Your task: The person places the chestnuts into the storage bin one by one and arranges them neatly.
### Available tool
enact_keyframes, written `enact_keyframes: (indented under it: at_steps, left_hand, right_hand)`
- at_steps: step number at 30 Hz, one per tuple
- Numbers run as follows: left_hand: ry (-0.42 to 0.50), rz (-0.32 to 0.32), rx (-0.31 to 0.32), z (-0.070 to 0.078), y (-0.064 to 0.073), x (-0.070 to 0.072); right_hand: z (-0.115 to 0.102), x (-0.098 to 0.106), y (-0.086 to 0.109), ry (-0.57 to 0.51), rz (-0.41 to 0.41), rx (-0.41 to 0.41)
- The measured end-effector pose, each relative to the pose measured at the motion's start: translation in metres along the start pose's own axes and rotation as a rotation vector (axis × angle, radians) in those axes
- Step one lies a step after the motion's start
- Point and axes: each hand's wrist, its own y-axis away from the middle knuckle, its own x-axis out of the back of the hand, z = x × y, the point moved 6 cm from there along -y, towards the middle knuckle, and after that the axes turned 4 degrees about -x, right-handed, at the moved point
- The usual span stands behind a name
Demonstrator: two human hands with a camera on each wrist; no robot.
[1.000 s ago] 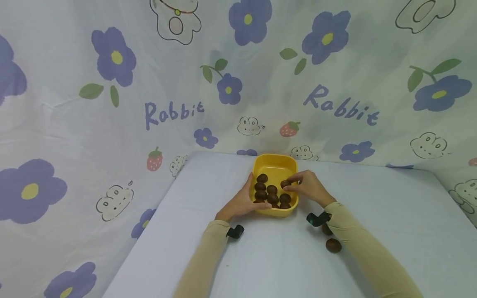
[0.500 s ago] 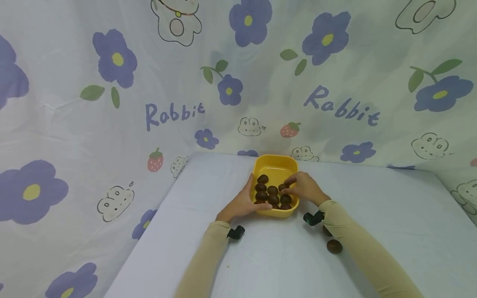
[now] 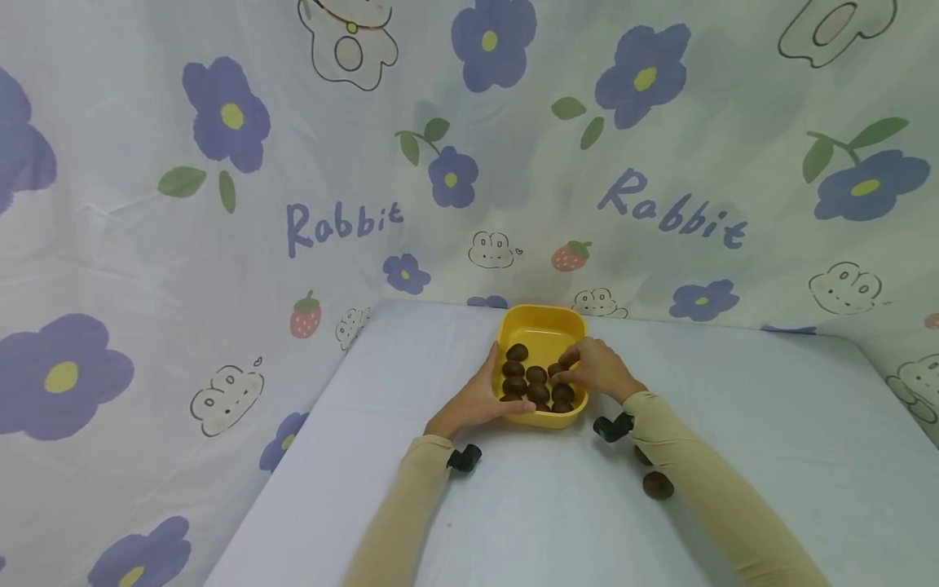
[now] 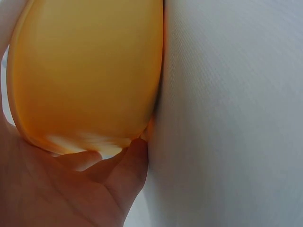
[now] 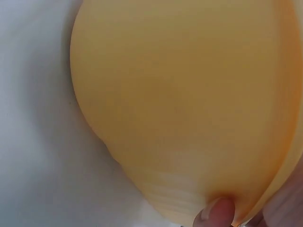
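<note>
A yellow plastic box point(image 3: 543, 337) sits on the table with several brown chestnuts point(image 3: 538, 393) in rows in its near half. My left hand point(image 3: 475, 402) grips the box's near left corner, thumb over the front rim and fingers along the left side. In the left wrist view, fingertips point(image 4: 138, 150) press low on the yellow wall point(image 4: 90, 71). Over the right rim reaches my right hand point(image 3: 603, 371), its thumb and fingers pinching a chestnut point(image 3: 556, 369) inside the box. The right wrist view has one fingertip point(image 5: 220, 212) against the outer wall point(image 5: 175, 94).
Two loose chestnuts lie on the white table point(image 3: 513, 505) by the right forearm; the nearer chestnut point(image 3: 658, 486) is in full view, while the farther chestnut point(image 3: 642, 455) is partly hidden by the sleeve. A patterned cloth point(image 3: 528, 163) hangs behind and to the left.
My right hand has moved slightly left and down, lowering its chestnut into place behind the right-hand row. The left hand keeps its grip on the box.
</note>
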Motion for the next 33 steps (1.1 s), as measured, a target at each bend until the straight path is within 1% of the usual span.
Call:
enact_keyframes:
  at_steps: [8, 12, 17, 23, 27, 30, 33]
  left_hand:
    - [0.009, 0.0, -0.006, 0.003, 0.001, 0.001]
    - [0.014, -0.001, -0.007, 0.003, 0.001, 0.0]
    - [0.016, -0.002, -0.003, 0.001, 0.001, -0.001]
    - [0.008, 0.001, 0.017, 0.0, 0.003, -0.002]
    - [0.006, 0.003, 0.011, 0.001, 0.004, -0.002]
    - [0.008, 0.007, 0.0, 0.002, 0.004, -0.001]
    - [0.011, 0.008, -0.003, 0.002, 0.003, 0.001]
  right_hand:
    - [-0.004, 0.0, 0.0, 0.009, -0.021, -0.035]
    - [-0.006, 0.0, 0.001, 0.016, -0.03, -0.043]
    - [-0.004, -0.003, 0.0, 0.024, -0.036, -0.057]
    - [-0.003, -0.004, 0.0, 0.014, -0.045, -0.059]
    - [-0.003, -0.003, 0.002, 0.017, -0.049, -0.055]
    - [-0.005, 0.001, 0.006, 0.021, -0.043, -0.04]
    - [-0.007, 0.013, 0.013, 0.015, -0.005, -0.013]
